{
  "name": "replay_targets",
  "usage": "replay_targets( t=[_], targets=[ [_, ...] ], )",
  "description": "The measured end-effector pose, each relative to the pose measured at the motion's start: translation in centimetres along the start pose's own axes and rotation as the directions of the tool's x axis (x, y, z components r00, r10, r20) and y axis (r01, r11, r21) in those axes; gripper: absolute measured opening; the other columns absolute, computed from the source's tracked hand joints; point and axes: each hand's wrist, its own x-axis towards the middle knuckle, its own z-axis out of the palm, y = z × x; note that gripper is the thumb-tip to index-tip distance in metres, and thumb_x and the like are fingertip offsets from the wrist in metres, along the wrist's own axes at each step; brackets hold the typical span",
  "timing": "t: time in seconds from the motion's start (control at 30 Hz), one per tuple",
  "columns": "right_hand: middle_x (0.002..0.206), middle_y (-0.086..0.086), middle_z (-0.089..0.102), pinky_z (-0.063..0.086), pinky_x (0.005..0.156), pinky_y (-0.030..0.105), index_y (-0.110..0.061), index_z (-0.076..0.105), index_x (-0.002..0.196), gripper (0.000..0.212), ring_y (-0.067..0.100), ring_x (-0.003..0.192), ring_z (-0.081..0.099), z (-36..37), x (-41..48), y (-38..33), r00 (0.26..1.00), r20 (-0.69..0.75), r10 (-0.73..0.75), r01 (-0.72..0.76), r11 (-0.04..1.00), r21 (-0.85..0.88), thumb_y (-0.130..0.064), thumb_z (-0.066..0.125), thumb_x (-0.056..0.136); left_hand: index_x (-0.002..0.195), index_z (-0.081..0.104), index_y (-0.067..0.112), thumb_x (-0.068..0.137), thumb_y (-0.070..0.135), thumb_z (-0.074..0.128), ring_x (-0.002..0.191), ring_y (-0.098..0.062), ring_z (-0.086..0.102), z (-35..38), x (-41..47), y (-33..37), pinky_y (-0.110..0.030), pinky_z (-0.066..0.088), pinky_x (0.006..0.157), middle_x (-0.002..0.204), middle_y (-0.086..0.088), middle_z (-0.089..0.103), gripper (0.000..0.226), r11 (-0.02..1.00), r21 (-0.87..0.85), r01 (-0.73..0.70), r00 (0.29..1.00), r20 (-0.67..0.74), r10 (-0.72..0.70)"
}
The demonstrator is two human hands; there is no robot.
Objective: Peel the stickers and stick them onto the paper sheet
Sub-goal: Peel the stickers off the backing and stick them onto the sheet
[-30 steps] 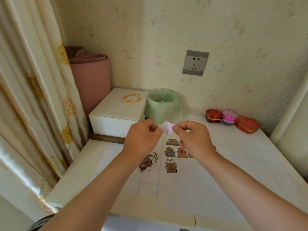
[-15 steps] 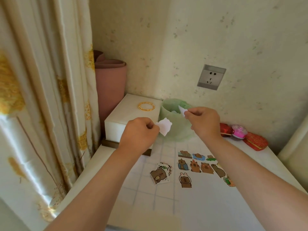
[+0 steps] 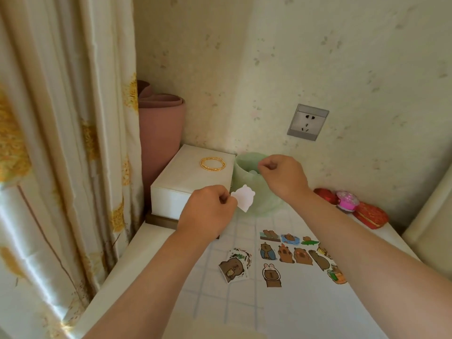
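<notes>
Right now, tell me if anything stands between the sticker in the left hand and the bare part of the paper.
Nothing visible does. The left hand pinches the sticker in the air; bare paper lies open below the stuck row.

Curtain, left: cream satin, golden-yellow flower motifs. Rolled mat, far left: dusty pink. Box: white; bangle on it gold. Bin: pale green. Raised sticker: plain white side showing. Paper sheet: white, faint blue grid. Stuck stickers: mostly brown animals. Trinket boxes, far right: red, one magenta. Wall: cream, faint greyish specks.
</notes>
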Motion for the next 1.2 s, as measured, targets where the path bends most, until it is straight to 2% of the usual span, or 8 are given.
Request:
replay_targets(
  t=[0.13,0.33,0.5,0.6,0.7,0.8,1.0,1.2],
  targets=[
    [0.083,-0.02,0.066,0.04,0.067,0.01,-0.031,0.076,0.097,0.015,-0.006,0.078,0.059,-1.7,-4.9,0.3,0.993,0.104,-0.058,0.045,0.991,0.128,-0.025,0.063,0.095,0.077,0.066,0.024,0.092,0.028,0.052,0.065,-0.015,0.06,0.8,-0.4,0.4,-0.031,0.052,0.061,0.074,0.006,0.069,0.02,0.999,0.011,-0.035,0.999,0.037,0.035],
    [0.082,-0.019,0.068,0.046,0.071,0.018,-0.037,0.076,0.093,0.017,-0.001,0.076,0.061,-3.4,-9.7,2.3,0.992,0.122,-0.024,-0.012,0.958,0.287,-0.025,0.063,0.094,0.077,0.066,0.025,0.092,0.028,0.053,0.062,-0.013,0.055,2.6,-1.5,1.2,-0.026,0.046,0.058,0.075,0.007,0.068,0.02,0.992,0.077,-0.102,0.989,0.118,0.093],
    [0.079,-0.021,0.063,0.043,0.059,0.016,-0.034,0.074,0.103,0.025,0.001,0.052,0.049,-4.5,-10.8,3.5,0.992,0.122,0.009,-0.048,0.947,0.318,-0.017,0.057,0.095,0.073,0.065,0.024,0.091,0.028,0.054,0.063,-0.012,0.058,3.7,-2.2,1.6,-0.027,0.048,0.061,0.073,0.006,0.069,0.021,0.993,0.082,-0.085,0.984,0.165,0.07],
    [0.094,-0.015,0.06,0.042,0.055,0.016,-0.038,0.069,0.113,0.04,0.009,0.053,0.046,-4.7,-11.2,4.5,0.989,0.137,-0.053,0.007,0.948,0.318,-0.006,0.055,0.095,0.071,0.062,0.016,0.091,0.02,0.049,0.058,-0.014,0.06,3.9,-2.4,2.5,-0.026,0.046,0.055,0.069,0.005,0.07,0.024,0.986,-0.143,0.09,0.951,0.305,-0.043],
    [0.113,-0.019,0.061,0.047,0.067,0.014,-0.041,0.065,0.118,0.044,0.007,0.068,0.056,-5.2,-11.1,5.1,0.979,0.155,-0.129,0.078,0.952,0.297,-0.004,0.061,0.093,0.071,0.055,0.012,0.093,0.015,0.045,0.055,-0.019,0.054,3.8,-2.3,3.1,-0.025,0.039,0.052,0.065,-0.002,0.061,0.024,0.859,-0.359,0.366,0.833,0.538,-0.13],
    [0.11,-0.015,0.068,0.05,0.059,0.024,-0.032,0.069,0.114,0.036,0.011,0.068,0.062,-5.6,-10.8,5.0,0.963,0.262,-0.068,-0.069,0.874,0.48,-0.004,0.065,0.092,0.068,0.049,0.017,0.094,0.02,0.045,0.055,-0.018,0.048,4.0,-2.5,2.8,-0.025,0.035,0.051,0.065,-0.001,0.053,0.027,0.741,-0.434,0.512,0.697,0.714,-0.063],
    [0.105,0.01,0.072,0.041,0.052,0.028,-0.012,0.071,0.102,0.009,0.016,0.068,0.061,-5.6,-11.0,5.2,0.911,0.404,-0.077,-0.21,0.757,0.619,-0.011,0.065,0.096,0.067,0.048,0.02,0.083,0.026,0.051,0.058,-0.017,0.041,5.3,-2.8,2.2,-0.028,0.025,0.054,0.066,0.001,0.044,0.017,0.61,-0.487,0.625,0.565,0.821,0.076],
    [0.106,0.013,0.073,0.042,0.051,0.027,-0.014,0.072,0.096,0.007,0.017,0.069,0.063,-5.7,-10.8,6.1,0.919,0.393,0.011,-0.252,0.784,0.567,-0.017,0.065,0.096,0.07,0.056,0.021,0.085,0.028,0.052,0.059,-0.015,0.04,6.0,-2.8,2.4,-0.024,0.024,0.05,0.069,0.003,0.047,0.018,0.446,-0.531,0.721,0.579,0.814,0.033]
  ],
)
